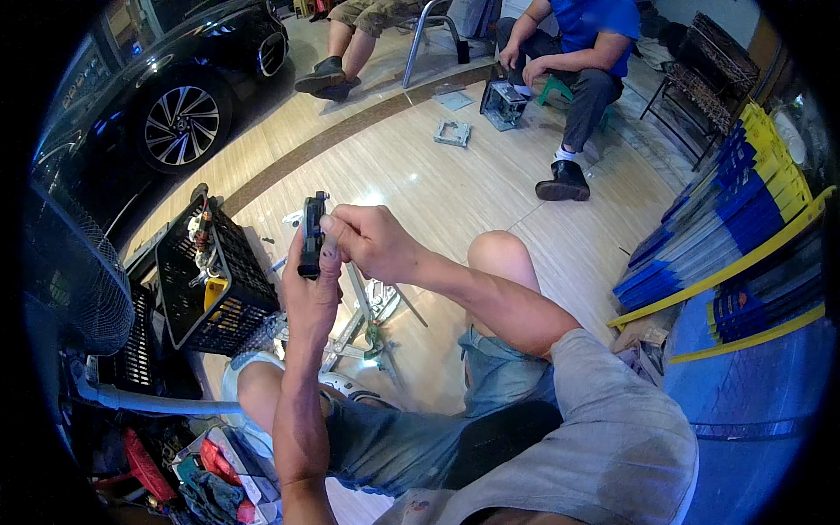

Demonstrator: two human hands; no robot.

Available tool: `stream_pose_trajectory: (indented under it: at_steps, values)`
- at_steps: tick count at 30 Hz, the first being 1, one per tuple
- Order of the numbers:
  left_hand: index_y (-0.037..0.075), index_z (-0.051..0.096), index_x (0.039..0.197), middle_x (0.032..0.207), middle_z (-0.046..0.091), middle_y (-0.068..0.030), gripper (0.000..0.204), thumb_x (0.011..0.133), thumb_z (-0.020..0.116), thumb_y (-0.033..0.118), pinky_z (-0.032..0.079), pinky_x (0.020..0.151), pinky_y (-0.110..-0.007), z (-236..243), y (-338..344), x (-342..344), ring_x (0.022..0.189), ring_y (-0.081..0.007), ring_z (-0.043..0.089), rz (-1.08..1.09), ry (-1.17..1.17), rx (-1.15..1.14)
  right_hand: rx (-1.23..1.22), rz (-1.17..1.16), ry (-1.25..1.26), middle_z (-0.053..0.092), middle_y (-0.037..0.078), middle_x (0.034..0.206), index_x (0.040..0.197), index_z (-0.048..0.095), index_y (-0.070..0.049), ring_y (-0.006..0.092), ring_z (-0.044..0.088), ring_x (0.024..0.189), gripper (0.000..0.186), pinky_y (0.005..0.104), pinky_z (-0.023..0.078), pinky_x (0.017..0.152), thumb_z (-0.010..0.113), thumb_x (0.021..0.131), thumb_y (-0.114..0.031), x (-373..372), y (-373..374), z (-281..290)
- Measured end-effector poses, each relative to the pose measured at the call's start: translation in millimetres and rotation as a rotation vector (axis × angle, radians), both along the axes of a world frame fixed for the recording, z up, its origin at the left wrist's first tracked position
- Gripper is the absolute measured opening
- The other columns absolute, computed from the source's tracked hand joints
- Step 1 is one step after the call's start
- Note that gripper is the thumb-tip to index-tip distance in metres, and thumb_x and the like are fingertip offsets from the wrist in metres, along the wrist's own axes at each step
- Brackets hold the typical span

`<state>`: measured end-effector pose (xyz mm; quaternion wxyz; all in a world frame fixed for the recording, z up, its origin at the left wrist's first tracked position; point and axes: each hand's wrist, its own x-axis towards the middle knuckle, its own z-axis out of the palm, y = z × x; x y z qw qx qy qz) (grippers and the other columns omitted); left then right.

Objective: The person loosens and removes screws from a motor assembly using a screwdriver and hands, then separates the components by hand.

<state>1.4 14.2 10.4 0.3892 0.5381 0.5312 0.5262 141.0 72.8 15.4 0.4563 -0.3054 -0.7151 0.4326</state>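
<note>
My left hand (313,293) grips a small, narrow black part (311,238), held upright above the floor, with a small metal piece at its top end. Which kind of part it is I cannot make out. From the right, my right hand (374,243) reaches against it, fingers curled in and thumb tip at its side. Whatever may be between those fingertips is hidden. Below my hands, a silvery metal frame (360,319) with flat bars lies on the floor between my legs.
A black plastic crate (236,311) with loose parts stands at left, above a box of tools and rags (210,468). A black car (166,79) is beyond. Two people sit at the back, near a metal housing (503,105). Blue-and-yellow packs (735,210) line the right.
</note>
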Motion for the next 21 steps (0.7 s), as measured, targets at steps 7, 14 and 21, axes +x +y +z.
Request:
stream_pose_trajectory:
  at_steps: [7, 14, 21]
  values:
    - [0.012, 0.057, 0.098, 0.067, 0.055, 0.0028, 0.054, 0.092, 0.048, 0.065, 0.040, 0.042, -0.021, 5, 5, -9, 0.050, -0.0063, 0.051, 0.024, -0.346, -0.193, -0.211, 0.005, -0.219, 0.060, 0.012, 0.064, 0.084, 0.064, 0.001, 0.0182, 0.059, 0.058, 0.037, 0.0351, 0.048, 0.057, 0.058, 0.094, -0.035, 6, 14, 8]
    - [0.013, 0.056, 0.104, 0.074, 0.061, -0.0011, 0.045, 0.090, 0.059, 0.056, 0.042, 0.043, -0.023, 7, 4, -34, 0.049, -0.0085, 0.054, -0.076, -0.734, -0.265, -0.729, -0.089, -0.160, 0.049, 0.006, 0.062, 0.085, 0.054, -0.003, 0.0142, 0.045, 0.037, 0.014, 0.0331, 0.032, 0.028, 0.058, 0.088, -0.017, 2, 39, -67]
    - [0.012, 0.059, 0.098, 0.075, 0.062, -0.0040, 0.026, 0.088, 0.063, 0.036, 0.044, 0.049, -0.027, 10, 3, -44, 0.055, -0.0137, 0.057, -0.237, -0.999, -0.222, -0.973, -0.113, -0.409, 0.048, 0.008, 0.060, 0.077, 0.052, -0.005, 0.0206, 0.047, 0.038, 0.015, 0.0357, 0.033, 0.031, 0.059, 0.086, -0.015, 30, 44, -127]
